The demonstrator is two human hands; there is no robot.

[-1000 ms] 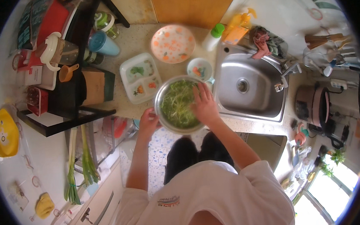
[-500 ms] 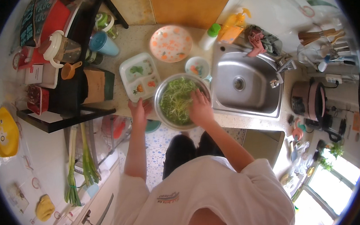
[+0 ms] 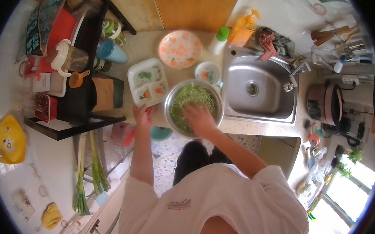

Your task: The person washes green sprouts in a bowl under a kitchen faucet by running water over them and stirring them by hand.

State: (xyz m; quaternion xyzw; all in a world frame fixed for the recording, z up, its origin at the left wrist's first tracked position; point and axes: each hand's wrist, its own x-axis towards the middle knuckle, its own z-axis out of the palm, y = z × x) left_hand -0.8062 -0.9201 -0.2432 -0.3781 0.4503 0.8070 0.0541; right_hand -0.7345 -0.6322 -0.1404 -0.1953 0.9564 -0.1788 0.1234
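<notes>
A round metal bowl (image 3: 168,118) holds a heap of thin green sprout-like shoots (image 3: 200,95). My right hand (image 3: 199,118) lies over the shoots, its fingers spread and slightly blurred, their tips among the strands. Left of the bowl sits a pale divided plate (image 3: 155,78) with three compartments and printed vegetable pictures. At its near edge, my left hand (image 3: 143,116) has its fingers against the rim and appears to grip it; how far they reach underneath is hidden. Behind the bowl stands a small white cup-like bowl (image 3: 207,72) with a handle.
A sink (image 3: 255,107) lies right of the bowl. An orange-patterned plate (image 3: 179,48), green-capped bottle (image 3: 220,41) and orange pump bottle (image 3: 242,29) stand at the back. On the left, a black shelf (image 3: 75,129) juts out, with leeks (image 3: 97,168) below it.
My right hand has moved left over the shoots, from the bowl's right side to its middle, its fingers spreading. My left hand stays at the divided plate's near edge. The view has shifted slightly.
</notes>
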